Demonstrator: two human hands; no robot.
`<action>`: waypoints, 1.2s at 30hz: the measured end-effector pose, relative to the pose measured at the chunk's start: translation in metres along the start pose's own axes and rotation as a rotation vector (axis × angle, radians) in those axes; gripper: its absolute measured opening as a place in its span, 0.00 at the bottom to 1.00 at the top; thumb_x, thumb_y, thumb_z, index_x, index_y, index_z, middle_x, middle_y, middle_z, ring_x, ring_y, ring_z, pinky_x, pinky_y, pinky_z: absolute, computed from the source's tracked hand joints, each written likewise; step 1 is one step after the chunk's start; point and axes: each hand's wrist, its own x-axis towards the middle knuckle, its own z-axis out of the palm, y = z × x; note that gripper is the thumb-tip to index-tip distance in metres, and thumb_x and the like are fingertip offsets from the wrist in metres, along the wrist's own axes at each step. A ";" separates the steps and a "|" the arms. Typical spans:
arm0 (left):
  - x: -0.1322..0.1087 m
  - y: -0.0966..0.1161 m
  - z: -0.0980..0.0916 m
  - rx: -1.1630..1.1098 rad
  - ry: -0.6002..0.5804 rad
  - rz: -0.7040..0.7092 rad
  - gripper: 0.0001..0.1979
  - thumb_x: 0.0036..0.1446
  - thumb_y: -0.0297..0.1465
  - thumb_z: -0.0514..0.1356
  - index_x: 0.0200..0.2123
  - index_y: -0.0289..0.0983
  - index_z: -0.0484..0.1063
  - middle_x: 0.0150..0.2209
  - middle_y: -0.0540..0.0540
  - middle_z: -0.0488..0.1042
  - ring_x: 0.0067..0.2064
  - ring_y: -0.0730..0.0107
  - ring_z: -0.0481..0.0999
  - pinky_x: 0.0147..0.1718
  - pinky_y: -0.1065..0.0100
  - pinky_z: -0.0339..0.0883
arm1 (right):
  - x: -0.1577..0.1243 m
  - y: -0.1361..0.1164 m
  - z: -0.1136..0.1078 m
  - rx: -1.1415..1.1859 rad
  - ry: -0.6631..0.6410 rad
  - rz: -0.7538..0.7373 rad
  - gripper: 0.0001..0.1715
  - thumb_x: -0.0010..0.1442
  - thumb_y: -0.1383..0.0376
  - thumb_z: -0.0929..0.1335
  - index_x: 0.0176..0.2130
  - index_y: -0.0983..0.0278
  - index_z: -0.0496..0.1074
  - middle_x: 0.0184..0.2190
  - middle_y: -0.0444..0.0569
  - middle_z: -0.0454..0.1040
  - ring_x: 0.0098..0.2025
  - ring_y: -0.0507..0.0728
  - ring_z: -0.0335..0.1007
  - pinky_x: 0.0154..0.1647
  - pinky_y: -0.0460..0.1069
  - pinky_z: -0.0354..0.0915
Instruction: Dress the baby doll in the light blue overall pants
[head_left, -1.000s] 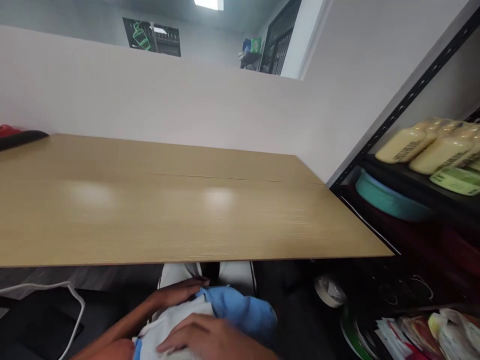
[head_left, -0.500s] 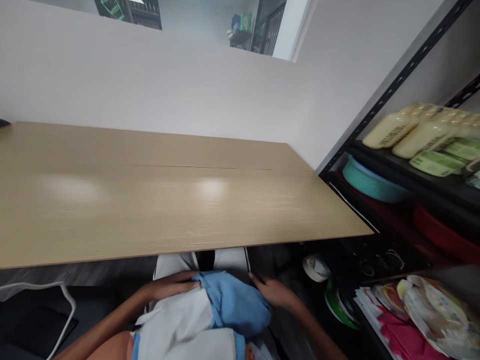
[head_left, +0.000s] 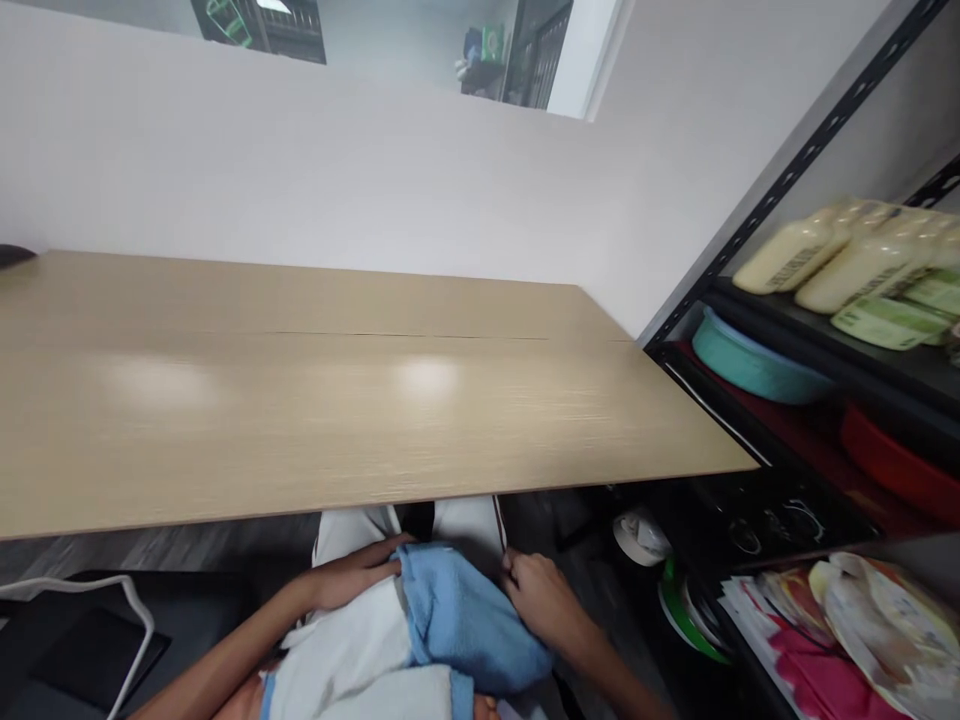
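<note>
A soft white-and-blue cloth (head_left: 472, 620) lay bunched between the person's two hands, below the near edge of the table, its blue part toward the right hand and its white part below the left. The left hand (head_left: 352, 582) rested against the cloth's upper left side, thumb slightly apart from the fingers; whether it pinched any fabric could not be told. The right hand (head_left: 538, 592) was at the blue part's right edge, fingers curled in; whether they closed on cloth could not be told. Just beyond the hands, white trousers (head_left: 466, 530) ran under a pale wood-grain table (head_left: 360, 430), which stretched ahead of both hands to a white wall (head_left: 337, 170). Left of the left hand, a bent white cable (head_left: 133, 600) crossed a black padded surface (head_left: 202, 605). Near the right hand, farther right, sat a whitish round item (head_left: 639, 538) and a green-rimmed one (head_left: 684, 622). Well right of that hand were bright pink fabric (head_left: 814, 665), a red basin (head_left: 900, 465), a teal basin (head_left: 757, 362) and, above it, wrapped cream bottles (head_left: 847, 255) on a black shelf (head_left: 862, 355).
</note>
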 end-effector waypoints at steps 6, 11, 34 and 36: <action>-0.002 0.001 0.001 -0.005 0.012 -0.006 0.33 0.68 0.53 0.58 0.70 0.45 0.62 0.70 0.42 0.67 0.70 0.50 0.63 0.71 0.54 0.52 | 0.005 0.048 -0.027 0.184 0.240 0.019 0.22 0.72 0.51 0.61 0.36 0.60 0.74 0.28 0.50 0.81 0.36 0.63 0.81 0.35 0.50 0.60; -0.004 0.008 0.003 -0.004 0.010 -0.028 0.29 0.69 0.52 0.57 0.66 0.45 0.69 0.66 0.44 0.72 0.68 0.49 0.67 0.69 0.56 0.55 | 0.004 0.068 -0.043 0.174 0.373 0.047 0.21 0.72 0.48 0.60 0.37 0.58 0.69 0.30 0.52 0.82 0.37 0.65 0.82 0.34 0.51 0.59; -0.010 0.014 0.006 0.004 0.004 -0.048 0.21 0.68 0.50 0.58 0.54 0.45 0.78 0.56 0.48 0.80 0.62 0.46 0.73 0.64 0.58 0.62 | 0.017 0.063 0.018 0.441 0.048 0.006 0.20 0.59 0.54 0.70 0.48 0.58 0.81 0.33 0.46 0.82 0.37 0.60 0.77 0.39 0.49 0.66; -0.009 0.011 0.006 0.013 0.009 -0.047 0.22 0.68 0.51 0.57 0.54 0.44 0.78 0.56 0.48 0.80 0.61 0.45 0.73 0.63 0.57 0.62 | 0.018 0.055 0.021 0.489 0.087 -0.002 0.13 0.56 0.56 0.71 0.40 0.60 0.80 0.28 0.45 0.78 0.33 0.59 0.74 0.35 0.49 0.63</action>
